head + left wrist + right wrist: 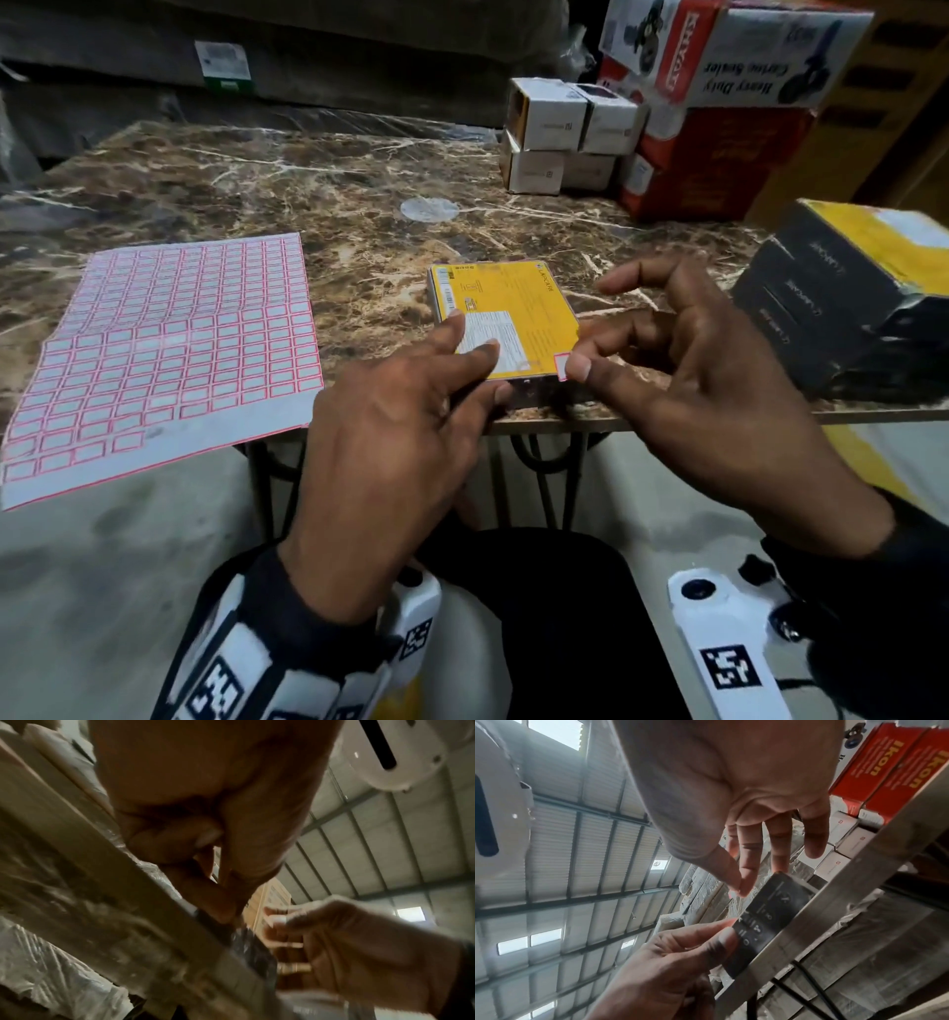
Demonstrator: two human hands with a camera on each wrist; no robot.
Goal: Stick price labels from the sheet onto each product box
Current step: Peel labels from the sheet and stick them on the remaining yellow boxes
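A flat yellow product box [506,308] lies at the front edge of the marble table [308,180]. My left hand [495,371] holds it, fingers on its top and thumb against its dark near side [770,912]. My right hand [576,361] pinches a small red-bordered price label [561,366] between thumb and forefinger at the box's near right corner. The label sheet [164,349], a grid of red-framed stickers, lies to the left and overhangs the table edge. In the right wrist view the right hand's fingertips [743,891] meet just above the box.
A stack of black and yellow boxes [847,298] stands close on the right. Small white boxes [560,133] and red cartons [719,154] are piled at the back right. A round clear disc [429,209] lies mid-table.
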